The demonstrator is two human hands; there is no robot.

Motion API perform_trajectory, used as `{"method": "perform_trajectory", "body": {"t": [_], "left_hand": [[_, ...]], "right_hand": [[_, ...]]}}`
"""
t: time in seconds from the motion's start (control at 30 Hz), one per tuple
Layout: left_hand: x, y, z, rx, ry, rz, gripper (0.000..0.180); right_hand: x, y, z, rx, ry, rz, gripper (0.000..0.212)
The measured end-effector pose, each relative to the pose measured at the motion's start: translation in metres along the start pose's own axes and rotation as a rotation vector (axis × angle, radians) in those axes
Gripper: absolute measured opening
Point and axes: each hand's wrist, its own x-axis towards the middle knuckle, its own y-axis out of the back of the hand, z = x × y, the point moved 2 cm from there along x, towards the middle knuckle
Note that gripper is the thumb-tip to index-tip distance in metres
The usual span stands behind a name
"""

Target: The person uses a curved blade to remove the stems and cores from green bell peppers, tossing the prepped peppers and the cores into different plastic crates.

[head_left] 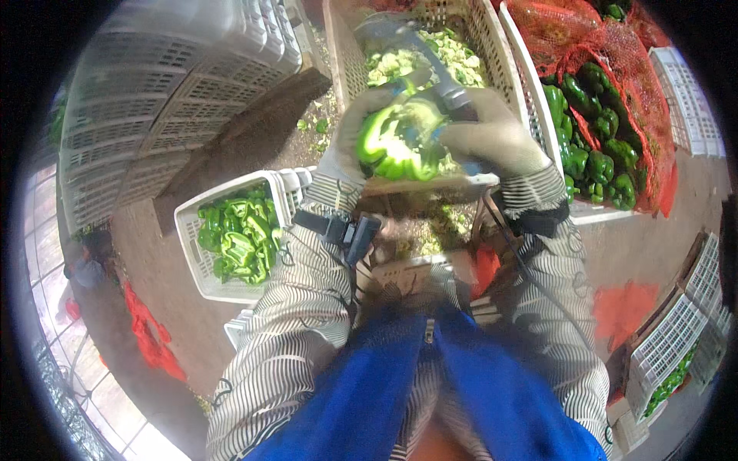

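The pepper (400,150) was found at upper centre of the frame, cut open, its pale inside exposed and its green wall forming a ragged ring; the left hand (347,131) was grasping it along its left side; the right hand (500,140) lay against its right side with fingers bent, though blur prevented telling whether those fingers gripped the pepper or something else; a grey curved object (440,67) ran above the right hand, its kind and its hold not determinable.

Behind the hands, at top centre, stood a crate (343,46) bearing pale green scraps (461,60); at centre left a white tub (187,250) contained cut green pieces (244,240); at upper right a red net (642,92) lay around and beside whole peppers (601,167).

Stacked crates (127,115) occupied the upper left; further crates (667,338) stood at lower right; red netting (146,332) lay on the floor (165,296) at lower left; both sleeves (296,296) were striped, and a blue apron (369,384) covered the lower centre.
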Motion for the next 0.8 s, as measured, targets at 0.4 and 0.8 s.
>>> {"method": "perform_trajectory", "body": {"t": [0.4,0.8], "left_hand": [[0.009,-0.005,0.002,0.243,-0.276,0.059,0.047],[-0.007,-0.037,0.009,0.121,-0.273,0.049,0.052]], "right_hand": [[0.022,-0.021,0.011,-0.310,0.052,-0.128,0.035],[0.018,-0.005,-0.009,-0.456,0.353,0.614,0.036]]}}
